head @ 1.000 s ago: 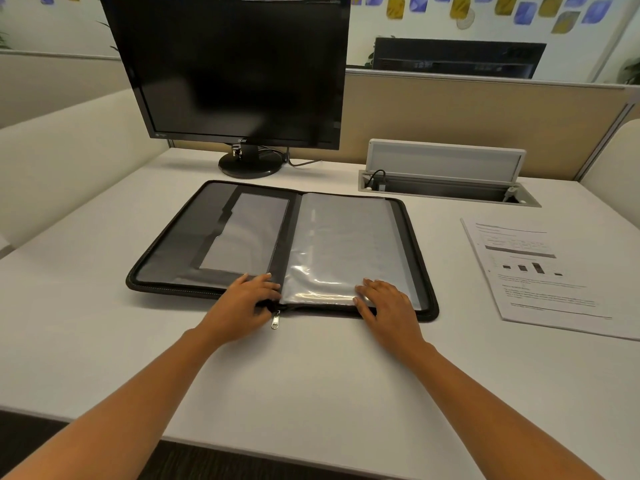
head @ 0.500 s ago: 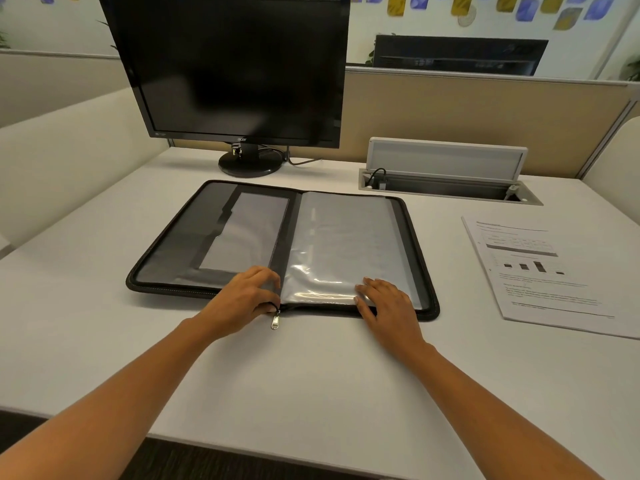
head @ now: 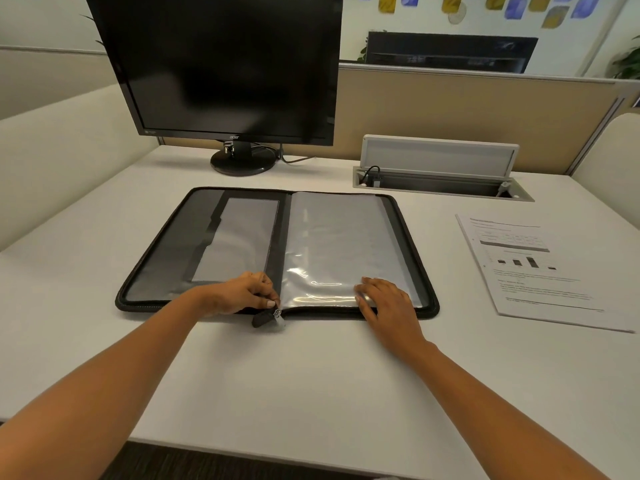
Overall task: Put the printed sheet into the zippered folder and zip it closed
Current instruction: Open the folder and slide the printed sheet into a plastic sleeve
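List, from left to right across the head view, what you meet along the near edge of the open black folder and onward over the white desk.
In order: left hand → right hand → white printed sheet with a bar chart.

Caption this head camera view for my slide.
Zippered folder open on the desk: left hand at the zipper pull, right hand on the clear sleeves, printed sheet lying alongside.

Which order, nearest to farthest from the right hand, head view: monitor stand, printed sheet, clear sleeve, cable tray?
1. clear sleeve: under the right hand, touching.
2. printed sheet: to its right on the desk.
3. cable tray: behind, slightly right.
4. monitor stand: back left.
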`<action>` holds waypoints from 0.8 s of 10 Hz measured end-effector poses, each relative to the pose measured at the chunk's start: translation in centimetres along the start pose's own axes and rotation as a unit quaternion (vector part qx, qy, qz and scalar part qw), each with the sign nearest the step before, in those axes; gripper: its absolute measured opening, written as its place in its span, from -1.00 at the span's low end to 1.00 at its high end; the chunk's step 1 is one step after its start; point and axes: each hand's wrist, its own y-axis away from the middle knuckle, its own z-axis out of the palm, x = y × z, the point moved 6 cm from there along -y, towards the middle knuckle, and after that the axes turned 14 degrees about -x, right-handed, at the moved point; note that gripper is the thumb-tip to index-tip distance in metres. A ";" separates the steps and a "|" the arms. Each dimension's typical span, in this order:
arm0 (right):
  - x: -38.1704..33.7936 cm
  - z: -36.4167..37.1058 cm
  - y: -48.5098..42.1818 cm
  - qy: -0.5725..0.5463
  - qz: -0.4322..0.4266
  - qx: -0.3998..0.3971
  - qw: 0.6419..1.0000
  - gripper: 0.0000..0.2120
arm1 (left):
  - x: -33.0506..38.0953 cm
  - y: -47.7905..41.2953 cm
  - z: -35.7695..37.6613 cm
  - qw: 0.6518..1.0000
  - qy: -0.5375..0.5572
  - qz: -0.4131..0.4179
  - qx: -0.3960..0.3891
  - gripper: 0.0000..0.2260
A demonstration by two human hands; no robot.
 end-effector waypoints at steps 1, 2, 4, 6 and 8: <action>-0.1 -0.1 0.0 0.001 -0.001 0.004 1.000 -0.72 | 0.0 -0.4 -0.2 1.000 -0.018 -0.005 0.005 -0.88; -0.3 -0.1 0.1 0.001 0.001 0.011 1.000 -0.72 | -0.1 -0.7 -0.5 0.997 -0.074 -0.018 0.026 -0.93; -0.4 -0.2 0.1 0.005 0.005 0.016 1.000 -0.73 | -0.3 -0.4 -0.8 0.995 -0.013 0.034 0.095 -0.85; -0.8 -0.3 0.1 -0.005 0.008 0.029 1.000 -0.75 | -0.8 -1.1 -0.8 0.983 -0.050 0.026 0.174 -0.79; -4.7 -0.4 0.4 -0.021 -0.036 0.093 0.995 -0.88 | -1.2 -1.5 0.1 0.984 -0.105 0.006 0.145 -0.53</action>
